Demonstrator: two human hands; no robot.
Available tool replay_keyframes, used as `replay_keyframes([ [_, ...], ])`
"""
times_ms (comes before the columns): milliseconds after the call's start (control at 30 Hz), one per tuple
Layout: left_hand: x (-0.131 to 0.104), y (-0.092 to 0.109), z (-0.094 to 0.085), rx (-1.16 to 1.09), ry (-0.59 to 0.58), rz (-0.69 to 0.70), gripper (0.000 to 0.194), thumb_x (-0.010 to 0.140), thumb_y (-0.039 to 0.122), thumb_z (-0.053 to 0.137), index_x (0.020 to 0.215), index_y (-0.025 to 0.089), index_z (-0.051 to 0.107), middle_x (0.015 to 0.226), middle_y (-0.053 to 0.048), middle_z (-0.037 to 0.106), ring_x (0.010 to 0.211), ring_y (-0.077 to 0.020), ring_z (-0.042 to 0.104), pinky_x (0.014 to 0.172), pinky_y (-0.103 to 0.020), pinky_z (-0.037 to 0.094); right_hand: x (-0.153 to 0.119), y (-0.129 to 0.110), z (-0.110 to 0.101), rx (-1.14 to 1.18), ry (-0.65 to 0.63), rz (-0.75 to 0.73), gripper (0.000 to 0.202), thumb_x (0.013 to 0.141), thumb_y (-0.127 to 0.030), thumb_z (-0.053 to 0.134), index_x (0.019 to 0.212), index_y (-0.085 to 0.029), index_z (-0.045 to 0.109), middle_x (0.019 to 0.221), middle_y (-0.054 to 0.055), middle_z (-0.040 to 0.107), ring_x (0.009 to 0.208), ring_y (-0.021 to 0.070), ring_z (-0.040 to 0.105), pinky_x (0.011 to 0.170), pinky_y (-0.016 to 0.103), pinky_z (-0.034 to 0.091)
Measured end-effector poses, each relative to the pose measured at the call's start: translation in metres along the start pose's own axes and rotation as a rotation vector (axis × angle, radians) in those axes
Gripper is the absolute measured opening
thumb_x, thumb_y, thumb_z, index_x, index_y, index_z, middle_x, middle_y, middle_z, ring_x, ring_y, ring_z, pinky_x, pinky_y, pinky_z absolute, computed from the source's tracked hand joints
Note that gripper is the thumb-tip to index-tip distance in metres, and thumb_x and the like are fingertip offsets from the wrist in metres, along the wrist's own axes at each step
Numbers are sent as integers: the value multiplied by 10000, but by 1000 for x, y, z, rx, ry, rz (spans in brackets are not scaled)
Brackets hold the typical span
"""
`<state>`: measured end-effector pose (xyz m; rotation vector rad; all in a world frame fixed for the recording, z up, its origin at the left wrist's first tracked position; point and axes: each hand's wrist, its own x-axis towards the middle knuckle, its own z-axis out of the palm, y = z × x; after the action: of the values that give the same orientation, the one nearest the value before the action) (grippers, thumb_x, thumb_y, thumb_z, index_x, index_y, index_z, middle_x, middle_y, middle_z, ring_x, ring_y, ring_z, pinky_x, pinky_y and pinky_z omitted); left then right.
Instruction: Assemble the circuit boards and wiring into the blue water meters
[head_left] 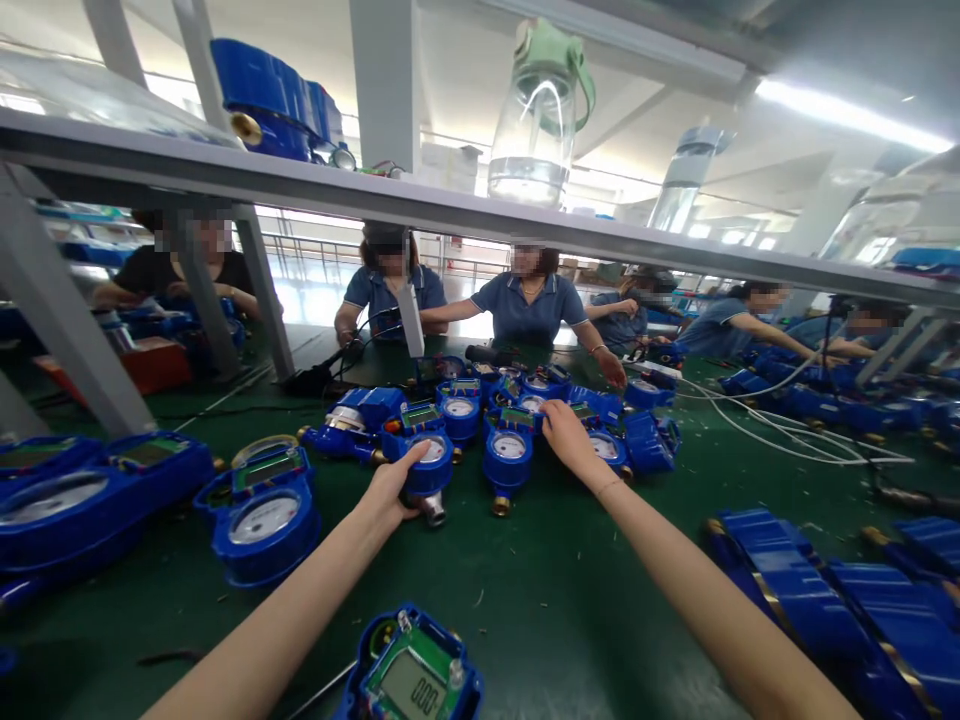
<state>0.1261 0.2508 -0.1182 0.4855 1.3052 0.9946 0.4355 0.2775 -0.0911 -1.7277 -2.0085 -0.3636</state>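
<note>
My left hand [391, 487] is closed around the side of a blue water meter [427, 480], its thumb on the round dial and its fingers partly hidden below. A bare metal pipe end points toward me from that meter. My right hand [571, 438] has its fingers bent at the upper right edge of a second water meter [508, 462], beside its small display; the fingertips are partly hidden. This one stands dial up, with a brass end [500, 506] facing me. Close to me, an open blue display housing [420, 665] shows digits on its screen.
More water meters [264, 515] lie at left, and several blue units [806, 575] at right. A shelf [450, 205] crosses above, bearing a bottle [531, 130]. White cables [787, 425] run over the green table [570, 600]. Co-workers sit opposite; one person's hand [609, 368] reaches near the meters.
</note>
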Motion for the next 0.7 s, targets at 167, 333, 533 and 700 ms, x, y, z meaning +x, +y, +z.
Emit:
replay_keyframes([
  [167, -4, -3, -4, -52, 2, -30, 439, 905, 371, 619, 1294, 190, 522, 1336, -111, 533, 1162, -280, 561, 958, -524, 498, 14, 4, 11, -154, -61, 6, 316, 959, -318, 618, 1229, -160, 575, 1261, 102, 577, 1104, 266, 595, 930, 487, 514],
  [333, -34, 5, -12, -136, -104, -31, 532, 865, 372, 668, 1341, 222, 484, 1363, -118, 528, 1191, -312, 553, 967, -592, 487, 11, 4, 15, -238, -130, 16, 325, 969, -325, 601, 1247, -160, 565, 1265, 106, 572, 1095, 262, 600, 915, 475, 524],
  [533, -88, 32, -34, -262, -225, 113, 411, 776, 241, 741, 1170, 193, 634, 1143, -142, 694, 1065, -376, 642, 882, -671, 510, 25, 10, 13, -273, -235, 42, 309, 961, -320, 616, 1228, -168, 578, 1261, 107, 575, 1079, 253, 605, 905, 452, 532],
  [700, -138, 46, -84, -342, -138, 285, 285, 766, 167, 726, 1049, 163, 690, 1009, -108, 737, 903, -320, 701, 789, -534, 599, 51, 15, 14, -285, -365, 82, 331, 953, -320, 630, 1227, -144, 573, 1235, 110, 586, 1058, 255, 615, 889, 456, 539],
])
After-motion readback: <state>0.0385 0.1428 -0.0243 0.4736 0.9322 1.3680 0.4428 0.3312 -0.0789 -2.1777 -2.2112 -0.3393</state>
